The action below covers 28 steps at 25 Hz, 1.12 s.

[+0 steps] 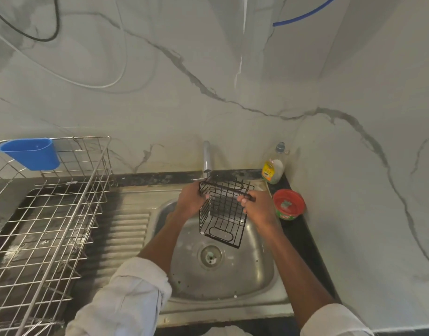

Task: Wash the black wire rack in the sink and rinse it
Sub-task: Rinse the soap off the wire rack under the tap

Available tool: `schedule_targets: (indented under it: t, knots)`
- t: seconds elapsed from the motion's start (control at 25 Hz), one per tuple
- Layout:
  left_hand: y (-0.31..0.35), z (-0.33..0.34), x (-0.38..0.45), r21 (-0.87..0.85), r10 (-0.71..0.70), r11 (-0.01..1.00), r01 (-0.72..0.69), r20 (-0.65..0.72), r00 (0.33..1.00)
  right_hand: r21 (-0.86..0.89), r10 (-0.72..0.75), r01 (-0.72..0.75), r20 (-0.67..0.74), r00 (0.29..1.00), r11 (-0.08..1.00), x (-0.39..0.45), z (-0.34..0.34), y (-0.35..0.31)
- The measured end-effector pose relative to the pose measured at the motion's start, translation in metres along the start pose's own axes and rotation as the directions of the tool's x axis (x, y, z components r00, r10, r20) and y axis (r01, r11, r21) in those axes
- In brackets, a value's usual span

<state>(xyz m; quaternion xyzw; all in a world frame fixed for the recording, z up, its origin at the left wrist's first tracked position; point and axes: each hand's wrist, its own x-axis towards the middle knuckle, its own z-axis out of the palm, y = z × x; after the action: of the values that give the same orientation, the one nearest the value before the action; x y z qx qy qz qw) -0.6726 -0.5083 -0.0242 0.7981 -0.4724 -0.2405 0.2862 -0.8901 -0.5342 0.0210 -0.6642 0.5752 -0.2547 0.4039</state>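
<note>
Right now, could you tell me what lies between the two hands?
In the head view, the rack lies between the left hand and right hand; both grip it.

A thin black-coated wire rack (222,209) hung over a dull, water-spotted stainless steel sink (245,275). Beside it stood a shiny chrome wire dish drainer (51,214), a smooth blue plastic cup (31,154) and glossy marble-patterned wall panels (233,81).

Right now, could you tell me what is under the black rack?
The sink basin and its drain lie below the rack, which both hands hold up clear of them. The basin floor behind the rack's wires shows only partly.
</note>
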Motion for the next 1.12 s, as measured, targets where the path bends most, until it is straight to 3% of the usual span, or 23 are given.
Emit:
schedule_targets:
  t: [0.24,0.44,0.72,0.88,1.12]
  knots:
    - [0.006,0.003,-0.004,-0.006,-0.007,1.0,0.006,-0.099,0.995,-0.102,-0.065,0.066,0.016,0.998,0.993,-0.007,-0.002,0.005]
    - [-0.012,0.008,-0.016,-0.03,-0.073,0.997,0.068,-0.23,0.97,-0.111,-0.037,0.042,0.046,0.998,0.993,-0.008,0.006,0.0]
    - [-0.014,0.001,-0.021,-0.061,-0.103,0.994,0.091,-0.229,0.968,-0.131,-0.014,0.024,0.077,0.997,0.991,-0.004,0.007,-0.01]
    - [-0.004,0.006,-0.016,-0.089,-0.09,0.993,0.073,-0.21,0.974,-0.128,-0.011,0.013,0.022,1.0,0.992,0.002,-0.006,-0.005]
    - [0.006,0.006,-0.001,-0.199,-0.061,0.979,0.045,-0.075,0.995,-0.101,-0.006,0.041,0.32,0.947,0.994,0.003,-0.033,0.002]
